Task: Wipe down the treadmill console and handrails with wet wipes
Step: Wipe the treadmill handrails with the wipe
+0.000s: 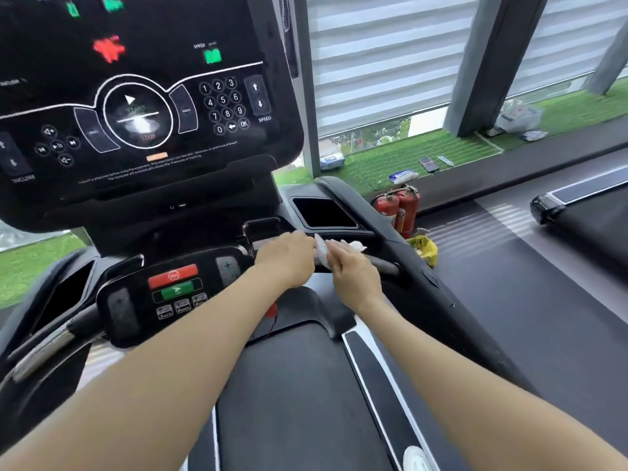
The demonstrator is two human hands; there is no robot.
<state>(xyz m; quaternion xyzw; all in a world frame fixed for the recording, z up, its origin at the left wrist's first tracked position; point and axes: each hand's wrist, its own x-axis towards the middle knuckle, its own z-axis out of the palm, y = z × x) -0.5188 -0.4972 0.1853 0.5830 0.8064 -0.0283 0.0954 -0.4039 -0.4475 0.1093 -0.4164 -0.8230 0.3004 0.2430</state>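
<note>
Just beyond both hands, a white wet wipe (339, 248) is pinched between left hand (289, 258) and right hand (355, 275); the handrail (382, 265) runs rightward, nearer the right hand.

A: Where are the hands?
B: The left hand (287, 258) and right hand (353, 275) meet over the right handrail (382, 265), a wipe (339, 248) between them, just right of the button panel (176, 288).
A: And the console (136, 107)?
B: Above and behind that panel. A cup holder (324, 212) sits behind the hands; two fire extinguishers (399, 207) stand farther right, below the window ledge (424, 154).
</note>
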